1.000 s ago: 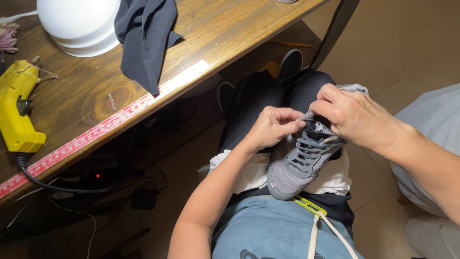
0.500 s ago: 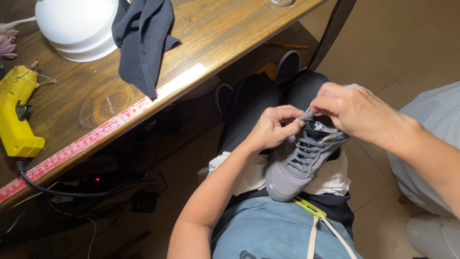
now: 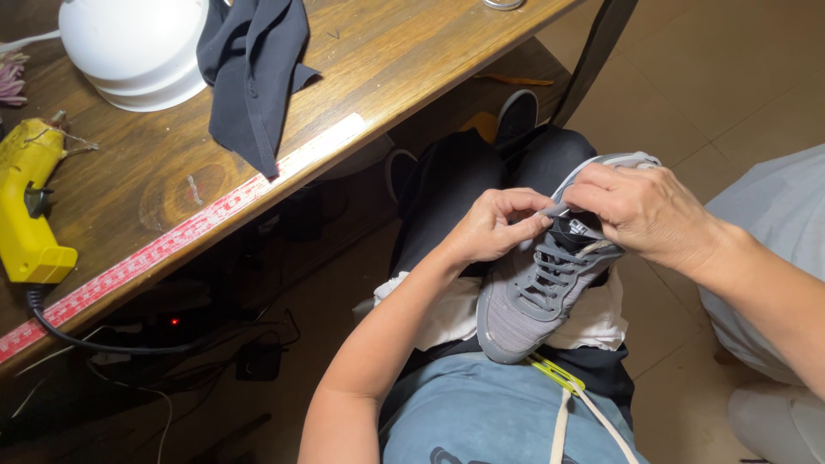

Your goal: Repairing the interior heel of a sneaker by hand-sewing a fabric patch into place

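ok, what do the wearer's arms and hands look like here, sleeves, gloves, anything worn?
Both hands bare: left hand and right hand have no gloves, rings or watch in view. Forearms are uncovered with no sleeves showing. No cables or markings on them.

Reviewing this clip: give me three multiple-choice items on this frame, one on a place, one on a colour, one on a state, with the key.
1. Where does the grey sneaker rest?
A. on the wooden table
B. on the person's lap
C. on the floor

2. What colour is the glue gun on the wooden table?
A. yellow
B. red
C. blue

3. What are the left hand and right hand doing?
A. both lie flat on the table
B. both grip the sneaker at its tongue and collar
C. one holds the glue gun

Key: 1 B, it lies on white cloth over the thighs; 2 A, its body is yellow; 3 B, fingers of both pinch the sneaker's top.
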